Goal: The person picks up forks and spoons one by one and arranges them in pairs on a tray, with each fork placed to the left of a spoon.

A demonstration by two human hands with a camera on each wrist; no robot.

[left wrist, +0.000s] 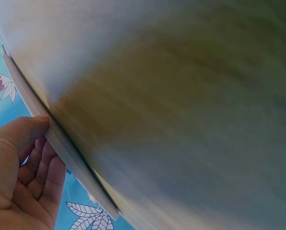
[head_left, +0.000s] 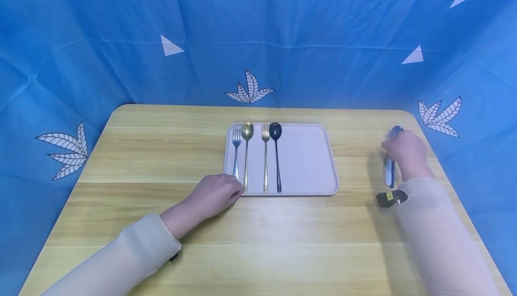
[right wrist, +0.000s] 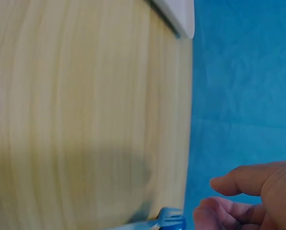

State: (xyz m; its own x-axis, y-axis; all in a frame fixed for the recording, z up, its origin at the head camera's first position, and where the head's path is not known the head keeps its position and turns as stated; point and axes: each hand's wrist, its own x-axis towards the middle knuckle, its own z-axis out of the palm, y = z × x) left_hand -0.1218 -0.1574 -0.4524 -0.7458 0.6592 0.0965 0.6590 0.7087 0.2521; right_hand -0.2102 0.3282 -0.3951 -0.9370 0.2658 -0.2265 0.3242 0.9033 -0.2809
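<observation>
My left hand (head_left: 216, 193) holds the near left corner of a pale tray (head_left: 308, 161). In the left wrist view the thumb presses the outside of the tray's rim (left wrist: 71, 148), with the other fingers over its inner side. My right hand (head_left: 405, 150) is over a silver fork (head_left: 389, 172) and a dark-bowled spoon (head_left: 397, 128) lying close together at the right, partly hidden. In the right wrist view its thumb and forefinger stand apart, with nothing visible between them, beside the fork (right wrist: 169, 216).
Side by side on the tray lie a silver fork (head_left: 236, 141), a gold spoon (head_left: 247, 132), a gold fork (head_left: 265, 137) and a black spoon (head_left: 275, 131). The wooden table (head_left: 299, 246) ends at a blue patterned cloth (head_left: 323, 71) behind and at both sides.
</observation>
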